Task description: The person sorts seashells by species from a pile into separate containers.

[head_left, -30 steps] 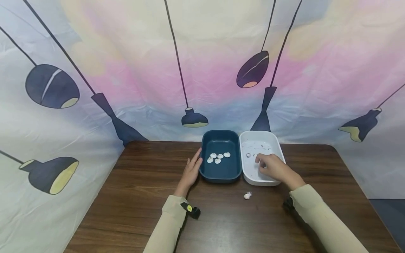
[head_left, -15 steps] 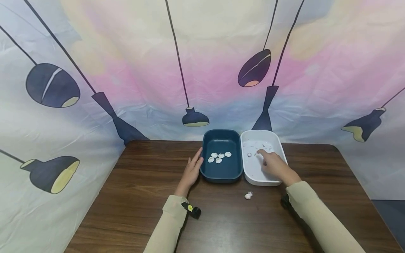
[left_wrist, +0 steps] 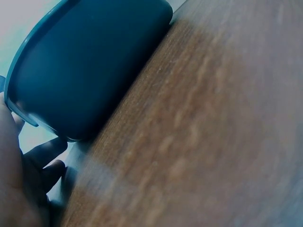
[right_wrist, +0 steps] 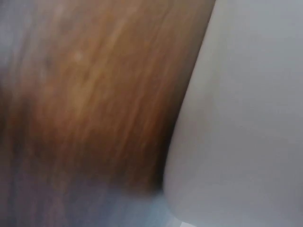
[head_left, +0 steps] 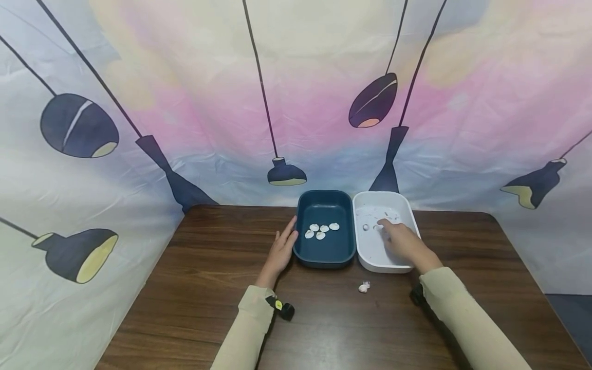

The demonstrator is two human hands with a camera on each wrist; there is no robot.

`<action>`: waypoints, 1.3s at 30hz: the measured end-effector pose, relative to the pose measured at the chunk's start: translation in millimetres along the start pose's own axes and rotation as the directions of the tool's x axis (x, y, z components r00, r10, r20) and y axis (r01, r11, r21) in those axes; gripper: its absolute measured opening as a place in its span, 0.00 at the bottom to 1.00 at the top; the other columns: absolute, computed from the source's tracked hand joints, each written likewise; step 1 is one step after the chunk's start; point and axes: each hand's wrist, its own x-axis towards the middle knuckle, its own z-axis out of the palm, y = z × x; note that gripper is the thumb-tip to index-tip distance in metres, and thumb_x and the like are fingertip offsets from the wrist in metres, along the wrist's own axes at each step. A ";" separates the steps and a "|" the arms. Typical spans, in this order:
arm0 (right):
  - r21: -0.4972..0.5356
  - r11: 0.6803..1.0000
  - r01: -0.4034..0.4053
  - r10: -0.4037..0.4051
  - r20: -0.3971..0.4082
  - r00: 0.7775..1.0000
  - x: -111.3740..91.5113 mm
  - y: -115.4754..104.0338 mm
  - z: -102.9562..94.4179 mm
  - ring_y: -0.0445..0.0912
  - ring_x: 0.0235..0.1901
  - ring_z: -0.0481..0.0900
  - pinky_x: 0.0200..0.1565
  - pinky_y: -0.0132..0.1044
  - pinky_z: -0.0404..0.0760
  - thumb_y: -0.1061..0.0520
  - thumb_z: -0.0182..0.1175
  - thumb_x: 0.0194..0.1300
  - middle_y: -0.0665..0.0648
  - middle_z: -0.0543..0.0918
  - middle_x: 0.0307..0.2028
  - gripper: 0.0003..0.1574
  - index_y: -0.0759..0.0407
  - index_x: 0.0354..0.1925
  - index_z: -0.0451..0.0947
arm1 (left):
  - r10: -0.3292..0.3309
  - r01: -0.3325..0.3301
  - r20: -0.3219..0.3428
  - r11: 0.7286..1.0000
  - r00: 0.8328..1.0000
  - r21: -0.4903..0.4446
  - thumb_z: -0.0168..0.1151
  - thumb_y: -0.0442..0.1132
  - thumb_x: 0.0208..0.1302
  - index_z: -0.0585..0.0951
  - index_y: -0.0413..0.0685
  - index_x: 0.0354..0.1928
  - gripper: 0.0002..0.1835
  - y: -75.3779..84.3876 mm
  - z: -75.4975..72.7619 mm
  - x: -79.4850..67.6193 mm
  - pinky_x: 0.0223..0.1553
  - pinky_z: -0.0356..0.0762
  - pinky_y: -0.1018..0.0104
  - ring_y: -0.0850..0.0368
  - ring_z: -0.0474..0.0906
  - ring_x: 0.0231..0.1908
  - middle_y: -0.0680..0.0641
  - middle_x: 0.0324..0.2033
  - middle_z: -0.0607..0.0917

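My left hand (head_left: 279, 252) lies along the left wall of a dark teal tray (head_left: 324, 259), its fingers fairly straight against the outside. In the left wrist view, fingers (left_wrist: 47, 151) touch the tray's end. Inside that tray sit several small, flattish white pieces (head_left: 320, 236), which look like garlic cloves. Over the white tray (head_left: 370, 259) on the right, my right hand (head_left: 403, 242) reaches in with the index finger extended. Its tip is at a small pale piece (head_left: 376, 227), beside a small round purplish-white piece (head_left: 366, 227). The right thumb is hidden.
Bits of thin, purplish skin (head_left: 387, 215) lie scattered in the white tray. A small white and pinkish lump (head_left: 364, 287) rests on the brown wooden table (head_left: 324, 318) before the trays. Behind hangs a cloth backdrop (head_left: 324, 103) printed with lamps.
The right hand's index finger has straightened from a curled pose, its tip staying near the same pale piece. The left hand keeps its place at the teal tray.
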 end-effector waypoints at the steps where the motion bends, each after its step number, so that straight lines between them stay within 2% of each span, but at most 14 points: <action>1: 0.004 1.000 0.005 -0.005 -0.001 1.000 -1.0 -0.8 -0.9 0.64 0.44 0.87 0.50 0.59 0.85 0.71 0.59 0.69 0.71 0.87 0.42 0.25 0.72 0.63 0.74 | -0.001 0.001 0.001 1.000 1.000 0.002 0.43 0.50 0.87 0.60 0.56 0.84 0.29 0.2 0.2 -0.1 0.81 0.31 0.41 0.41 0.57 0.79 0.47 0.80 0.63; 8: 0.017 1.000 0.018 -0.018 -0.008 1.000 -9.3 -13.1 -13.5 0.63 0.47 0.87 0.51 0.59 0.85 0.75 0.62 0.63 0.71 0.88 0.46 0.27 0.69 0.61 0.77 | 0.005 -0.005 -0.002 1.000 1.000 -0.007 0.42 0.52 0.87 0.59 0.55 0.84 0.30 1.3 1.4 0.5 0.81 0.30 0.42 0.42 0.58 0.79 0.47 0.80 0.63; 16: -0.008 0.992 0.129 -0.129 -0.065 0.990 -21.3 -40.5 -26.4 0.59 0.42 0.88 0.44 0.54 0.86 0.76 0.58 0.58 0.66 0.89 0.42 0.28 0.67 0.57 0.78 | 0.000 0.000 -0.003 1.000 1.000 -0.011 0.42 0.50 0.87 0.59 0.56 0.84 0.29 -0.6 1.8 -1.1 0.81 0.30 0.42 0.42 0.57 0.79 0.47 0.80 0.63; 20: -0.014 0.986 0.165 -0.166 -0.083 0.983 -31.8 -55.3 -27.5 0.56 0.39 0.88 0.41 0.50 0.86 0.76 0.58 0.59 0.65 0.90 0.41 0.25 0.67 0.55 0.80 | 0.000 0.000 0.001 1.000 1.000 -0.010 0.42 0.51 0.87 0.59 0.56 0.84 0.30 -0.7 1.3 -1.4 0.81 0.29 0.41 0.42 0.57 0.79 0.47 0.80 0.63; 26: 0.022 0.975 0.221 -0.217 -0.108 0.970 -49.2 -78.3 -26.5 0.55 0.42 0.88 0.46 0.52 0.87 0.75 0.63 0.61 0.60 0.90 0.41 0.19 0.65 0.50 0.84 | -0.011 0.011 0.004 1.000 1.000 -0.008 0.42 0.54 0.87 0.59 0.59 0.84 0.30 -1.5 0.2 0.8 0.81 0.29 0.43 0.44 0.57 0.80 0.49 0.80 0.63; 29: 0.029 0.967 0.252 -0.247 -0.119 0.962 -56.5 -88.1 -25.0 0.51 0.41 0.87 0.46 0.50 0.87 0.74 0.67 0.61 0.56 0.90 0.40 0.16 0.63 0.47 0.86 | -0.008 0.008 0.002 1.000 1.000 -0.007 0.42 0.53 0.87 0.59 0.58 0.84 0.30 -1.9 0.3 1.5 0.81 0.29 0.44 0.44 0.57 0.80 0.48 0.80 0.63; 34: 0.052 0.940 0.338 -0.333 -0.087 0.939 -63.9 -95.7 -19.9 0.42 0.37 0.84 0.42 0.44 0.87 0.75 0.65 0.60 0.51 0.89 0.37 0.17 0.59 0.43 0.87 | -0.005 0.005 0.001 1.000 1.000 -0.013 0.43 0.52 0.87 0.59 0.57 0.84 0.30 -1.7 0.2 1.0 0.81 0.29 0.42 0.42 0.57 0.79 0.47 0.80 0.63; 39: 0.100 0.913 0.396 -0.396 -0.015 0.918 -69.2 -92.9 -9.4 0.42 0.38 0.86 0.42 0.42 0.87 0.75 0.65 0.58 0.51 0.89 0.38 0.17 0.61 0.43 0.86 | -0.008 0.008 0.000 1.000 1.000 -0.010 0.42 0.52 0.87 0.60 0.57 0.84 0.30 -1.7 1.0 0.8 0.81 0.29 0.41 0.42 0.57 0.80 0.47 0.80 0.63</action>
